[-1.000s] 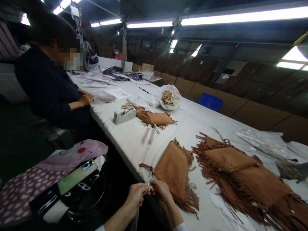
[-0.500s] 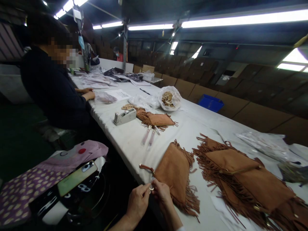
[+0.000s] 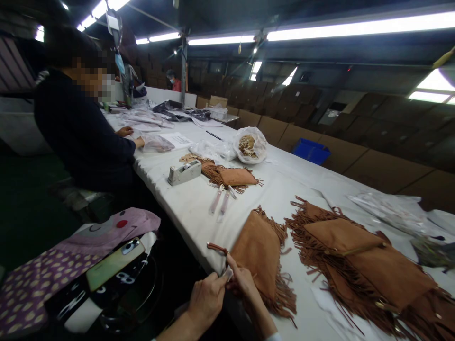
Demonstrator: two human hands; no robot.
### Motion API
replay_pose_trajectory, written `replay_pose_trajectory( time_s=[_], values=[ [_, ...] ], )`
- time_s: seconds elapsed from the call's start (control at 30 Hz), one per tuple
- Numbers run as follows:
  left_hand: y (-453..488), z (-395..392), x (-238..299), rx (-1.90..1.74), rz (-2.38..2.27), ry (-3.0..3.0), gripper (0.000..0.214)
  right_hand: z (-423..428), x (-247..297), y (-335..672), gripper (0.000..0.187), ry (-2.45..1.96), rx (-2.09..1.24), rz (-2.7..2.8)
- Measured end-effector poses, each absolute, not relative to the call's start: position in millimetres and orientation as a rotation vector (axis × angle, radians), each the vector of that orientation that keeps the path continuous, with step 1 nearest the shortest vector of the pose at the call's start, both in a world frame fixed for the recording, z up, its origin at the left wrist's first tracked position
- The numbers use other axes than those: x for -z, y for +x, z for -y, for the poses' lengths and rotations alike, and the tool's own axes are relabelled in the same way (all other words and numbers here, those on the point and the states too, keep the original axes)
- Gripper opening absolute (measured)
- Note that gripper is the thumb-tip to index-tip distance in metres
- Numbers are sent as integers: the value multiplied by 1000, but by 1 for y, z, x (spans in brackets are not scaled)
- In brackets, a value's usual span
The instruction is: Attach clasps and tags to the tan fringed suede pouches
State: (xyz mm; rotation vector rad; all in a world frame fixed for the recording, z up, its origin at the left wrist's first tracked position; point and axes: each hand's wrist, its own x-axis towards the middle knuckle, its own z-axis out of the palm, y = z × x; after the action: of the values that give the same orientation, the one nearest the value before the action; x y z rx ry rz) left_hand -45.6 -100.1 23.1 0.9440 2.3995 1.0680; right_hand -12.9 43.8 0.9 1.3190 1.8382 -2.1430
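Note:
At the near edge of the white table [image 3: 192, 203], my left hand [image 3: 206, 299] and my right hand [image 3: 243, 280] are pinched together on a small clear wrapper [image 3: 227, 273] at the corner of a tan fringed suede bag [image 3: 259, 253]. The bag lies flat, its brown strap loop [image 3: 217, 247] hanging over the table edge just above my fingers. Both hands have their fingers closed on the wrapper; what is inside it is too small to make out.
A pile of tan fringed bags [image 3: 359, 263] lies right of my hands. Further along are a tape dispenser [image 3: 184, 171], two pink tools [image 3: 220, 201], another fringed bag [image 3: 234, 177] and a plastic bag of parts [image 3: 249, 144]. A seated person [image 3: 81, 128] works at left. A phone [image 3: 114, 263] rests on a spotted cushion.
My hands have dropped slightly and closed tighter on the wrapper at the bag's corner. The seated person's hands have shifted over their own bagged item.

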Motion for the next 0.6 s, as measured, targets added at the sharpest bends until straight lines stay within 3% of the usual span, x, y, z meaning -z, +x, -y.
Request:
replay_pose_trajectory(
  time_s=[0.17,0.4,0.6],
  values=[
    [-50,113,-19,-969,-2435,980,40,-51,1,-9,39,1259,2176,-1898],
    [-39,192,37,-834,-2443,968,41,-57,12,-2,39,1334,2234,-1895],
    [-64,169,3,-1284,-2369,696,35,-58,10,1,42,1282,2290,-1895]
  ],
)
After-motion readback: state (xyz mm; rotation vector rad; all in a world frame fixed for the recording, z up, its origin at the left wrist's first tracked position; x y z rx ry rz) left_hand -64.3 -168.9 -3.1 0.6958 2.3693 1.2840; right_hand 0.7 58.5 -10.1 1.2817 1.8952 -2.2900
